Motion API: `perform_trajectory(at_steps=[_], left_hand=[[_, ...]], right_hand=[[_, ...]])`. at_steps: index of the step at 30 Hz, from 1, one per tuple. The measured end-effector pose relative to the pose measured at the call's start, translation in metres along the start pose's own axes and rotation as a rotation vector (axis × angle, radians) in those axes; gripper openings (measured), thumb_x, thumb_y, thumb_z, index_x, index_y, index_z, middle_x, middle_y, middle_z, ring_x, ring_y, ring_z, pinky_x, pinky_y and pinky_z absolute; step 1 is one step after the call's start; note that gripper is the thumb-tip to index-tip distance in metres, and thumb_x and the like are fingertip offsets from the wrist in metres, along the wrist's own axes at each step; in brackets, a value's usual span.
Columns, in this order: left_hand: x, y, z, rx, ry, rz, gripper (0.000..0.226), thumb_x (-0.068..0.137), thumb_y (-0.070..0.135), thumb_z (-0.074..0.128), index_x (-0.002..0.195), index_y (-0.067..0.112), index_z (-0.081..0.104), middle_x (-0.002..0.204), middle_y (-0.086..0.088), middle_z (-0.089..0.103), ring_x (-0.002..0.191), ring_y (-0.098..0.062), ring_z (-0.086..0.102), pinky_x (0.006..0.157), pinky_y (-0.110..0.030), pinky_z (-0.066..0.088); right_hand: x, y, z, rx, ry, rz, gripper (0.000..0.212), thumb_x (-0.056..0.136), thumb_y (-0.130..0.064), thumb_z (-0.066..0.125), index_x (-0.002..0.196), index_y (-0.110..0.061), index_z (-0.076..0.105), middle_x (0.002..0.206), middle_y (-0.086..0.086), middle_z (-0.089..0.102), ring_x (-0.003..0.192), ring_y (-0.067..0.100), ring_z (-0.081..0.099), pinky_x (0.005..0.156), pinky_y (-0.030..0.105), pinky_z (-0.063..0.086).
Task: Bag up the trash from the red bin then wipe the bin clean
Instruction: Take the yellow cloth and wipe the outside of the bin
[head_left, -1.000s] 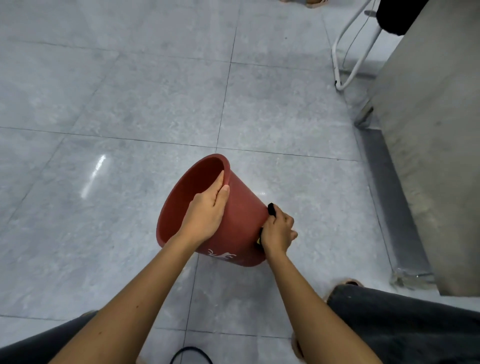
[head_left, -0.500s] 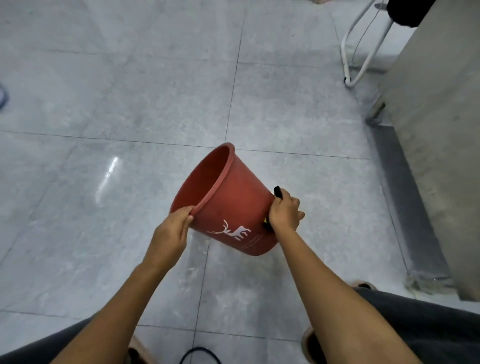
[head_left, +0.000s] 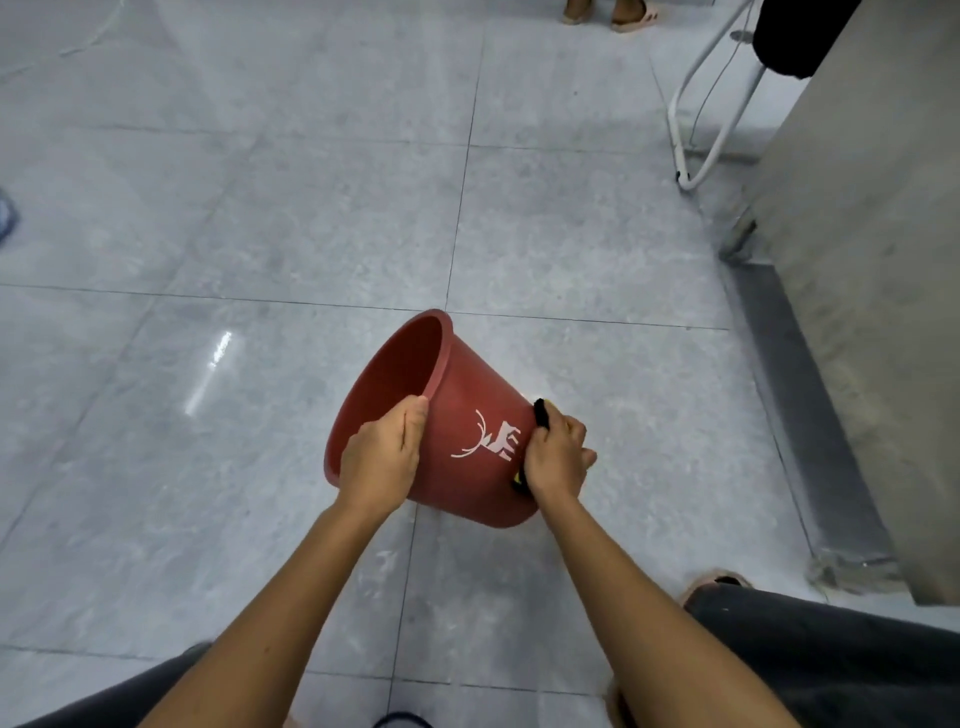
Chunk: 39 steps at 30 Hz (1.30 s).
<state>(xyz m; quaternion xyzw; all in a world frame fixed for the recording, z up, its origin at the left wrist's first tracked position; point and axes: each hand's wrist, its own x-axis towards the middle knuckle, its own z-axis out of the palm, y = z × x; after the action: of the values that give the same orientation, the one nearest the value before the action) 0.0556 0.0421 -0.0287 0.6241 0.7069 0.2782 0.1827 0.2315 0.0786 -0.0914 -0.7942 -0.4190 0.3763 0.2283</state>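
The red bin (head_left: 467, 415) is held tilted above the floor, its open mouth facing up and left, a white deer print on its side. My left hand (head_left: 382, 452) grips the bin's rim, fingers curled over the edge. My right hand (head_left: 556, 454) holds a black and yellow sponge (head_left: 540, 413) pressed against the bin's outer wall near the base. Most of the sponge is hidden under my fingers. What I can see of the bin's inside looks empty.
Grey tiled floor (head_left: 260, 260) lies all around. A concrete wall or column (head_left: 857, 260) stands at right with a white metal frame (head_left: 696, 130) beside it. Another person's sandalled feet (head_left: 613, 13) are at the top edge. My knees fill the bottom corners.
The bin has been turned in my hands, bringing the deer print round to face me. My left hand re-gripped the rim. My right hand stayed with the sponge against the wall.
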Motion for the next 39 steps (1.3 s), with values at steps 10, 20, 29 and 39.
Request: perform_trajectory(at_steps=[10, 20, 29, 39], left_hand=[[0.012, 0.006, -0.002, -0.101, -0.1, -0.02, 0.051, 0.095, 0.058, 0.017, 0.08, 0.026, 0.053, 0.069, 0.005, 0.063, 0.067, -0.016, 0.062, 0.064, -0.038, 0.051], [0.029, 0.006, -0.001, -0.16, -0.055, -0.032, 0.039, 0.094, 0.047, 0.024, 0.071, 0.025, 0.046, 0.06, 0.003, 0.054, 0.057, -0.017, 0.052, 0.057, -0.04, 0.041], [-0.014, -0.016, -0.003, -0.01, -0.024, 0.07, 0.057, 0.093, 0.056, 0.014, 0.095, 0.022, 0.059, 0.064, 0.01, 0.058, 0.059, -0.014, 0.059, 0.054, -0.032, 0.048], [-0.01, -0.01, 0.0, -0.11, -0.001, 0.034, 0.047, 0.095, 0.058, 0.015, 0.066, 0.033, 0.042, 0.049, 0.01, 0.044, 0.047, -0.007, 0.05, 0.042, -0.014, 0.031]], right_hand=[[-0.028, -0.004, 0.021, -0.011, 0.126, -0.367, 0.045, 0.1, -0.028, 0.033, 0.14, -0.047, 0.039, 0.147, -0.012, 0.036, 0.121, 0.017, 0.039, 0.103, 0.037, 0.032], [-0.047, -0.047, 0.025, 0.179, 0.028, -0.626, 0.047, 0.092, -0.035, 0.035, 0.136, -0.043, 0.049, 0.138, -0.016, 0.045, 0.119, 0.008, 0.045, 0.103, 0.023, 0.033], [-0.004, 0.0, 0.016, 0.457, 0.052, -0.003, 0.032, 0.097, -0.028, 0.044, 0.119, -0.033, 0.066, 0.12, -0.012, 0.045, 0.123, 0.024, 0.034, 0.1, 0.028, 0.029], [-0.018, -0.018, 0.022, 0.159, 0.026, -0.38, 0.038, 0.095, -0.04, 0.042, 0.131, -0.044, 0.054, 0.156, -0.006, 0.029, 0.142, 0.02, 0.03, 0.113, 0.035, 0.031]])
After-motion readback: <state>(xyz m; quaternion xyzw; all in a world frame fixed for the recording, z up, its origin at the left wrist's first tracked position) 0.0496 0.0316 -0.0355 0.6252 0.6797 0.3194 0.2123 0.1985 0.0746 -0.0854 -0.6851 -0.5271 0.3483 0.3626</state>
